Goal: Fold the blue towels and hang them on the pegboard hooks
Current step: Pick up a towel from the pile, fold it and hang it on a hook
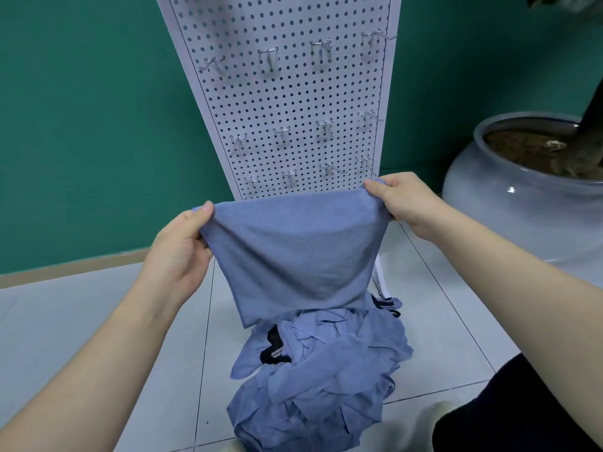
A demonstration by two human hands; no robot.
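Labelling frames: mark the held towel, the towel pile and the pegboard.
held towel [293,252]: head view, middle of cloth.
towel pile [326,380]: head view, heap centre.
pegboard [293,93]: head view, bare panel.

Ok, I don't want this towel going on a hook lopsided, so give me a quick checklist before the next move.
1. Left hand grips one top corner of the held towel: ok.
2. Right hand grips the other top corner: ok.
3. Top edge taut and level: not ok, it slopes up toward the right hand.
4. Towel hangs clear of the pile of towels: cannot tell, its lower edge overlaps the pile.
5. Free hooks on the pegboard: ok.
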